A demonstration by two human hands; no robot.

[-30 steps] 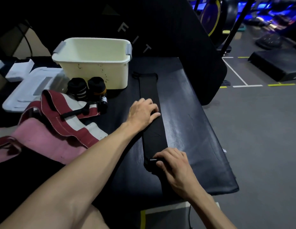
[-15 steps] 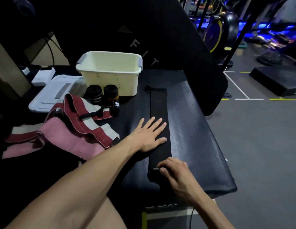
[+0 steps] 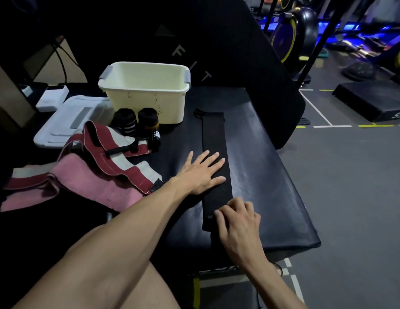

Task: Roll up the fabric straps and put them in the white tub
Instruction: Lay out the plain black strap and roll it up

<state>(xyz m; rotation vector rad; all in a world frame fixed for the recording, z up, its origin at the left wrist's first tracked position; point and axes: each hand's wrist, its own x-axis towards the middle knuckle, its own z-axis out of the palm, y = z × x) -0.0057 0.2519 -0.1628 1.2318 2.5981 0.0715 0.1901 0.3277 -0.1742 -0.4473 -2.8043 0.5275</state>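
**One strap flattened, roll about to start**

One black strap (image 3: 213, 152) is lying full length on the padded surface (image 3: 261, 166), its far end reaching just beside the front right corner of the white tub (image 3: 147, 92) and its near end lying well short of the tub, toward the person.

Compared with a second ago, the left hand (image 3: 200, 172) is now lying flat with its fingers straight and spread, pressing the strap's middle section where it was earlier resting with curled fingers. The grip of this hand is open; it is only holding the fabric down. The right hand (image 3: 236, 221) is staying at the strap's near end, fingers curled over the edge, so its grip is closing on the strap there, with the knuckles raised higher than half a second ago.

This is suggesting that smoothing is finishing and the first turn of the roll is beginning at the end farthest from the tub.

Two rolled black straps (image 3: 136, 121) are standing against the tub's front wall, not yet inside it. A maroon, white and pink band pile (image 3: 101, 166) is lying in front of and left of the tub, still unrolled.
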